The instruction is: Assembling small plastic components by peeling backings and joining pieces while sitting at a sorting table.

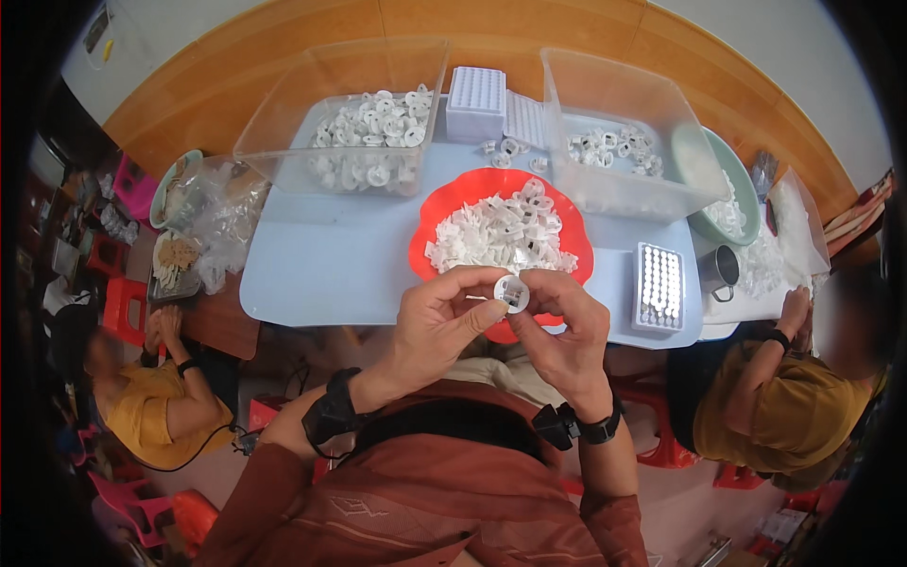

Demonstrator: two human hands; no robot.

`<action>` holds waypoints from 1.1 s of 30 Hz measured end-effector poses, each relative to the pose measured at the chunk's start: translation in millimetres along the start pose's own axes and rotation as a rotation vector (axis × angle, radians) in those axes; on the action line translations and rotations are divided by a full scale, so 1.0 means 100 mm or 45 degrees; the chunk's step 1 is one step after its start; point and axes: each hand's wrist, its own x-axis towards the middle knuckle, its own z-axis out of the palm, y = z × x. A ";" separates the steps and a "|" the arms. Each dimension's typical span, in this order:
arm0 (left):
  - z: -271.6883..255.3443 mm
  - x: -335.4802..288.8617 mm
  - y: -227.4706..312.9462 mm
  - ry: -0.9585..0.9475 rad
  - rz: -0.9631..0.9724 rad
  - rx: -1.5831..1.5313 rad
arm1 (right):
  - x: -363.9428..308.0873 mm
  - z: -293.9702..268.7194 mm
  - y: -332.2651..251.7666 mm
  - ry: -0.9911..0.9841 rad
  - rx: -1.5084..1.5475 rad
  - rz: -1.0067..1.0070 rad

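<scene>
Between my two hands, just over the near rim of a red scalloped bowl (431, 203), I hold a small round white plastic part (512, 294). Metal-looking bits show in its middle. My left hand (444, 317) pinches its left side with thumb and forefinger. The fingers of my right hand (567, 326) close on its right side. Heaped in the bowl are many small white plastic pieces (501, 227). Which further bits my fingertips cover, I cannot tell.
Two clear bins, one at back left (274, 151) and one at back right (652, 194), hold white round parts. A white tray of round pieces (659, 288) lies right, near a dark mug (720, 271). People in yellow sit at both sides. Plastic bags (222, 208) lie left.
</scene>
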 end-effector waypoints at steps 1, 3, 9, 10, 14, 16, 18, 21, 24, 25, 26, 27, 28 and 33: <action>0.00 0.00 -0.02 -0.004 0.003 -0.018 | 0.00 0.00 0.00 -0.009 0.009 0.018; -0.02 0.00 -0.03 -0.028 0.001 -0.056 | -0.01 0.00 0.02 -0.018 0.017 0.038; -0.07 0.00 -0.06 -0.084 0.006 -0.115 | -0.02 0.01 0.07 -0.045 0.077 0.086; -0.07 0.00 -0.06 -0.088 0.005 -0.128 | -0.01 0.00 0.07 -0.050 0.092 0.082; -0.07 0.01 -0.06 -0.091 -0.003 -0.128 | 0.01 0.00 0.08 -0.054 0.145 0.059; -0.08 0.00 -0.07 -0.093 0.000 -0.141 | 0.02 -0.01 0.07 -0.073 0.132 0.063; -0.10 -0.01 -0.09 -0.091 -0.002 -0.152 | 0.03 -0.02 0.05 -0.094 0.119 0.066; -0.12 0.00 -0.11 -0.069 -0.010 -0.187 | 0.04 -0.02 0.03 -0.126 0.100 0.072; -0.13 0.00 -0.10 -0.046 -0.017 -0.227 | 0.03 0.00 0.04 -0.150 0.093 0.106; -0.13 0.00 -0.10 -0.044 -0.018 -0.244 | 0.03 0.00 0.05 -0.147 0.106 0.114; -0.14 0.00 -0.09 -0.045 -0.018 -0.246 | 0.02 0.01 0.06 -0.144 0.119 0.121; -0.14 0.00 -0.09 -0.044 -0.037 -0.242 | 0.02 0.01 0.06 -0.144 0.118 0.122; -0.15 0.00 -0.09 -0.041 -0.054 -0.236 | 0.02 0.01 0.07 -0.154 0.112 0.136; -0.15 -0.01 -0.07 -0.005 -0.155 -0.254 | 0.02 0.00 0.08 -0.170 0.147 0.189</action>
